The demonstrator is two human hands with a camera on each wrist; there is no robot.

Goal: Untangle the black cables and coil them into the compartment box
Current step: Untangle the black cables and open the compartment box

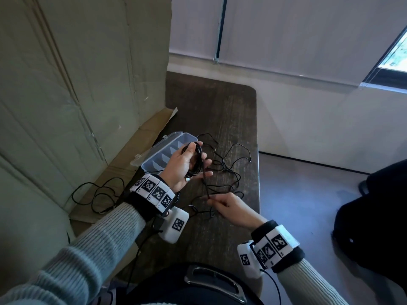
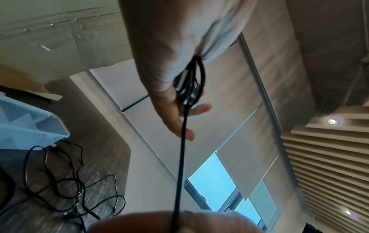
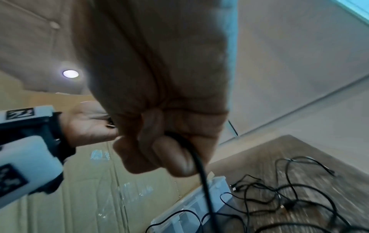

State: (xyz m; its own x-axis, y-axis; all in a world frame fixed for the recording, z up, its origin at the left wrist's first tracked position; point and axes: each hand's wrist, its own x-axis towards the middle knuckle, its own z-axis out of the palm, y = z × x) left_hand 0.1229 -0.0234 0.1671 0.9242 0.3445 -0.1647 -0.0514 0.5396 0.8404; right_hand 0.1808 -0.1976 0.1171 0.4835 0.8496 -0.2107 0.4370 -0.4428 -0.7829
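Note:
My left hand (image 1: 191, 164) is raised over the table, palm up, holding a coil of black cable (image 1: 197, 160) looped round its fingers; in the left wrist view the coil (image 2: 192, 85) sits against the palm. From the coil a taut strand (image 2: 181, 157) runs down to my right hand (image 1: 222, 204), which pinches it between thumb and fingers (image 3: 171, 156). More loose black cables (image 1: 229, 166) lie tangled on the table to the right of the hands. The clear compartment box (image 1: 164, 156) stands open behind my left hand, its compartments empty where visible.
The dark wooden table (image 1: 220, 102) is narrow; its right edge drops to the floor. A big cardboard sheet (image 1: 77, 84) leans along the left, with another black cable (image 1: 97, 194) lying on its flap. A dark bag (image 1: 374, 212) sits on the floor at right.

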